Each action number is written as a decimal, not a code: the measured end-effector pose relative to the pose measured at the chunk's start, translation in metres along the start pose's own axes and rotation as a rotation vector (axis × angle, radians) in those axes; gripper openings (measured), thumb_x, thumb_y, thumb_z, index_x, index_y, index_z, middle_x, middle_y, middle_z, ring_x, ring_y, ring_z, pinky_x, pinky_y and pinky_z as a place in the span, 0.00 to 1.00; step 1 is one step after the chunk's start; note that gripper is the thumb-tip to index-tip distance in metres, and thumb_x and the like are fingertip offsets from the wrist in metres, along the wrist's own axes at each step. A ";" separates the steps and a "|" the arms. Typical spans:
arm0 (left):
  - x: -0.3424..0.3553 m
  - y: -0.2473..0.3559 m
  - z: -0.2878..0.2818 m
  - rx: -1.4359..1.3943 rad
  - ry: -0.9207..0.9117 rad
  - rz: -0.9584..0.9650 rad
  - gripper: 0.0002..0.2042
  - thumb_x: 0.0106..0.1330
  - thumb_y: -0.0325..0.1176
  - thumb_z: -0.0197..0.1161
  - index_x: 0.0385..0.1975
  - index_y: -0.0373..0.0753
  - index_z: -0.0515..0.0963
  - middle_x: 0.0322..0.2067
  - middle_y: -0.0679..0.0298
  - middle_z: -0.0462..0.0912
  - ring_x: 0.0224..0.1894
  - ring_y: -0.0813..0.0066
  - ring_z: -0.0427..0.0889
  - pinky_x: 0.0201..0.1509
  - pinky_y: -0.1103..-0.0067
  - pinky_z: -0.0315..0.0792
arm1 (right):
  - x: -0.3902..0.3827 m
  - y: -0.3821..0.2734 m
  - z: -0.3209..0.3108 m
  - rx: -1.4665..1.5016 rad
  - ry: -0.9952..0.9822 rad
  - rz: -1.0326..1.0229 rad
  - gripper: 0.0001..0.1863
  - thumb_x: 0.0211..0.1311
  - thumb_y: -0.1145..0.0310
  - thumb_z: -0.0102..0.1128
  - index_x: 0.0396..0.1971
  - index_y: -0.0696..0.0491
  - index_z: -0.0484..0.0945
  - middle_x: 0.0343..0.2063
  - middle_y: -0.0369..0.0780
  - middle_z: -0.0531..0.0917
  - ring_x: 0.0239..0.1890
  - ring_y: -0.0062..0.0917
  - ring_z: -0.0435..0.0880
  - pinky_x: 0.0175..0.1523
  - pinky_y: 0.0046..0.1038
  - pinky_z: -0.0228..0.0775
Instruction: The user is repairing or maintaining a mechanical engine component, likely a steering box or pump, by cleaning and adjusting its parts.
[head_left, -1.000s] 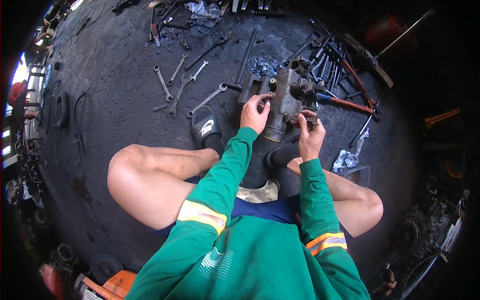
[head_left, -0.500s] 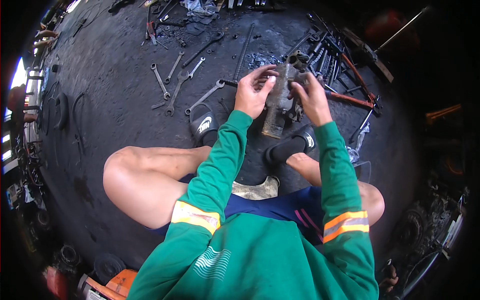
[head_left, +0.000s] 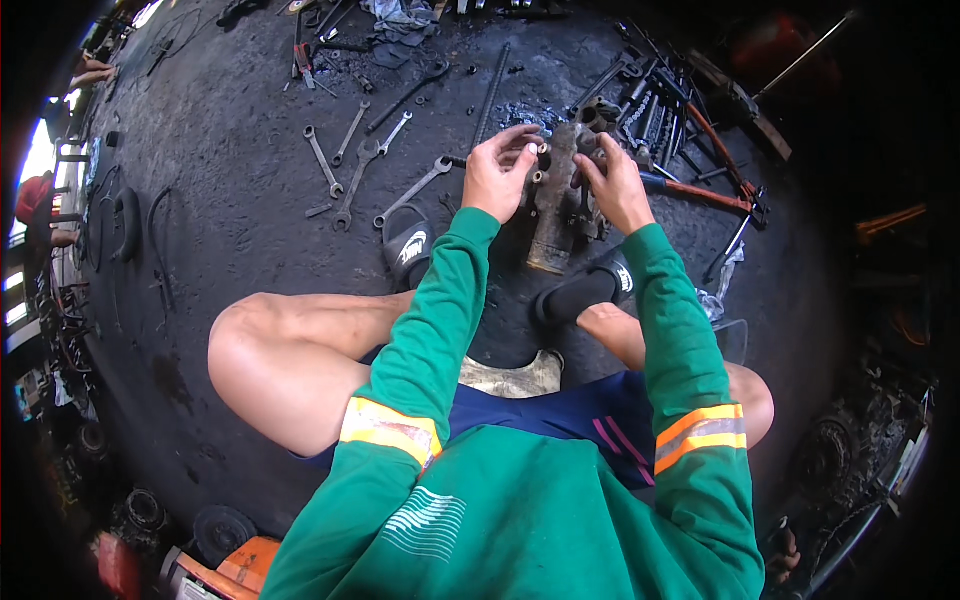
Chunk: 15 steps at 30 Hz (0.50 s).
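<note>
Left hand [head_left: 495, 180], from my end of the feed, is half curled at the casting's upper left, thumb and fingertips against or just beside a small round fitting; I can't tell whether it pinches it. My right hand [head_left: 617, 190] bends its fingers at the opposite edge, and I can't confirm a grip there either. The dark metal casting [head_left: 557, 205] is on the floor [head_left: 250, 200] beyond my knees, its near end between the feet.

I'd judge the work unfinished: the casting is out where both hands reach it, but fittings remain on its left side and both hands are busy there. How much is left, I can't tell.

Counting: two hands, one casting, two round fittings [head_left: 539, 177] on that side, five pale wrenches [head_left: 414, 192] to the left, two sandals [head_left: 407, 240]. The tool pile [head_left: 650, 120] is too tangled to count.
</note>
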<state>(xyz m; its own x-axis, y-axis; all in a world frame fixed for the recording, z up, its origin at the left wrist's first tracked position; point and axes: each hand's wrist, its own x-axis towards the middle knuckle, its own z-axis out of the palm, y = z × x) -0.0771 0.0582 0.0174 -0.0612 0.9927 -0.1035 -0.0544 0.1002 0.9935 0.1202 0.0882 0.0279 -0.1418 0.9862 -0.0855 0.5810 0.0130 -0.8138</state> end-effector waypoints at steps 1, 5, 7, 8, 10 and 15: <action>0.000 0.006 0.000 -0.011 0.002 0.046 0.16 0.71 0.28 0.61 0.56 0.31 0.78 0.46 0.61 0.86 0.44 0.77 0.84 0.53 0.80 0.78 | -0.003 -0.006 -0.004 0.045 -0.069 -0.073 0.15 0.66 0.69 0.65 0.45 0.62 0.76 0.32 0.54 0.85 0.37 0.43 0.88 0.41 0.36 0.76; -0.009 0.037 0.002 -0.058 -0.124 0.069 0.18 0.70 0.34 0.66 0.56 0.33 0.79 0.44 0.60 0.87 0.44 0.77 0.85 0.52 0.80 0.78 | -0.014 -0.029 -0.029 0.010 -0.440 -0.232 0.12 0.67 0.69 0.65 0.42 0.62 0.80 0.31 0.51 0.85 0.38 0.37 0.89 0.42 0.35 0.75; -0.020 0.049 0.001 0.259 -0.306 0.069 0.19 0.69 0.38 0.68 0.53 0.31 0.81 0.40 0.59 0.88 0.41 0.77 0.86 0.48 0.79 0.79 | -0.018 -0.037 -0.038 0.060 -0.567 -0.375 0.11 0.64 0.69 0.65 0.43 0.59 0.82 0.35 0.54 0.85 0.41 0.48 0.85 0.44 0.40 0.76; -0.027 0.052 0.002 0.335 -0.376 -0.034 0.18 0.68 0.39 0.69 0.50 0.32 0.83 0.36 0.59 0.89 0.38 0.76 0.87 0.44 0.78 0.79 | -0.020 -0.040 -0.040 -0.110 -0.585 -0.376 0.12 0.63 0.68 0.66 0.43 0.58 0.83 0.36 0.55 0.85 0.42 0.49 0.84 0.45 0.41 0.76; -0.042 0.051 0.002 0.463 -0.374 0.029 0.16 0.69 0.39 0.67 0.47 0.33 0.84 0.33 0.55 0.89 0.36 0.72 0.88 0.43 0.76 0.79 | -0.022 -0.043 -0.042 -0.294 -0.637 -0.347 0.14 0.60 0.66 0.68 0.42 0.57 0.85 0.36 0.55 0.85 0.43 0.50 0.83 0.47 0.42 0.76; -0.060 0.021 -0.016 0.187 -0.299 -0.296 0.14 0.72 0.36 0.62 0.46 0.30 0.84 0.33 0.55 0.89 0.34 0.73 0.88 0.39 0.79 0.80 | -0.021 -0.025 -0.044 -0.139 -0.665 -0.273 0.21 0.62 0.65 0.68 0.50 0.62 0.81 0.46 0.53 0.85 0.47 0.43 0.86 0.52 0.37 0.76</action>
<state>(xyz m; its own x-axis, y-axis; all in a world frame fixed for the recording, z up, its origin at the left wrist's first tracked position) -0.0904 -0.0003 0.0436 0.2213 0.8923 -0.3934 0.1560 0.3658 0.9175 0.1437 0.0747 0.0753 -0.7273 0.6367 -0.2565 0.5450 0.3085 -0.7796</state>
